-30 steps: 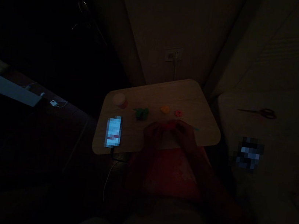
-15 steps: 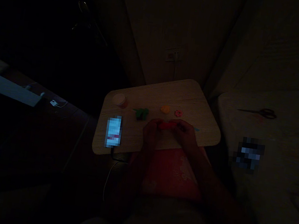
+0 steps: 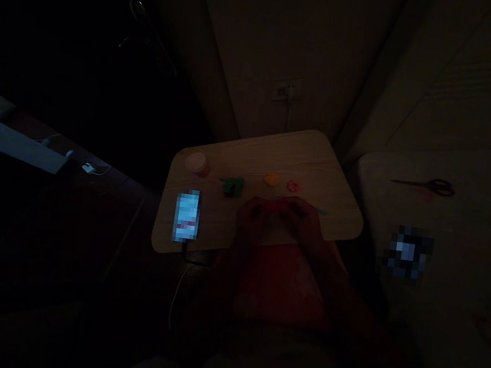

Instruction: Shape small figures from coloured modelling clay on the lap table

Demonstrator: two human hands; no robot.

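In the dim light, both hands meet over the near side of a small wooden table (image 3: 250,153). My left hand (image 3: 250,216) and my right hand (image 3: 304,218) are closed on opposite ends of a red lump of what looks like modelling clay (image 3: 276,205). Fingers cover much of the lump, so its exact shape is hidden. Just beyond it lie a yellow-orange piece (image 3: 271,180) and a small pink flower-shaped ring (image 3: 293,186). To the left sits a green figure-like piece (image 3: 232,186). A thin blue stick (image 3: 322,212) pokes out beside my right hand.
A lidded tub (image 3: 197,164) stands at the table's far left corner. Nearer me lies a lit phone (image 3: 187,216), blurred out, with a cable over the edge. Scissors (image 3: 432,186) lie on a pale surface at right. A wall socket (image 3: 287,89) is behind the table.
Both hands stay in nearly the same place while the fingers shift around the red clay. Half a second ago more of it showed between them. Other things on the table stay put.
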